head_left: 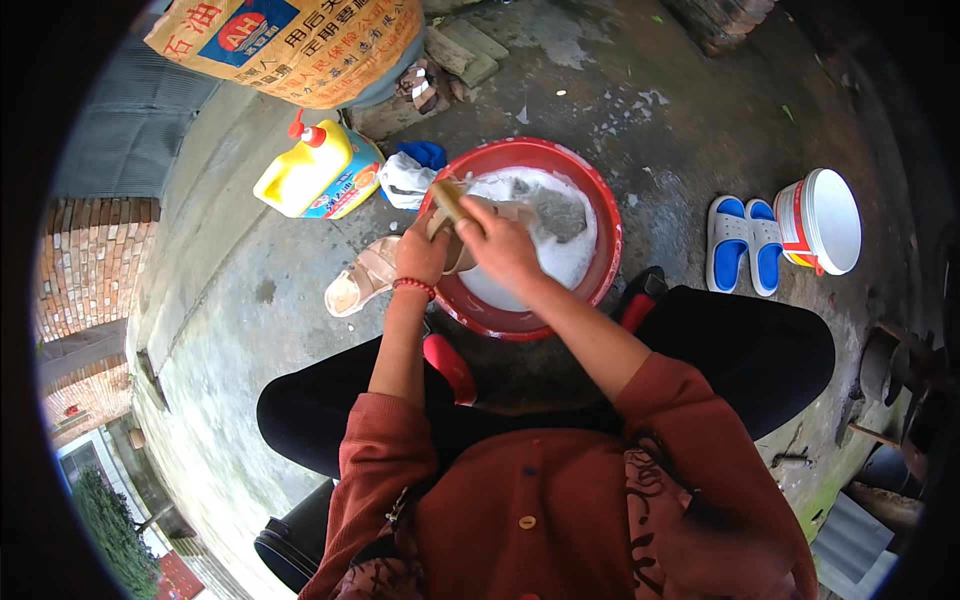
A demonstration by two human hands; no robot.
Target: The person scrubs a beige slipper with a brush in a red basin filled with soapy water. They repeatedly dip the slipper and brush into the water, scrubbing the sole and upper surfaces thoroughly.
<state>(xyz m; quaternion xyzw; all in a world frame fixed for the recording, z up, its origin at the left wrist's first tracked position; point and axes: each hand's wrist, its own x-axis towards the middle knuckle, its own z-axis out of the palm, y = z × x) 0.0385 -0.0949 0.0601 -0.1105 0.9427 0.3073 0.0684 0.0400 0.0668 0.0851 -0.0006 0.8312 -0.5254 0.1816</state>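
Observation:
A red basin of sudsy, greyish water stands on the concrete in front of me. My right hand is closed around a tan scrubbing brush above the basin's left side. Close beside it, my left hand, with a red bead bracelet at the wrist, grips a beige sandal over the rim. My hands and the brush cover much of that sandal. Another beige sandal lies on the ground just left of my left hand.
Behind my left hand are a yellow pump bottle and a white-and-blue cloth. White-and-blue slippers and a white bucket stand at the right. A large drum with printed covering stands at the far left.

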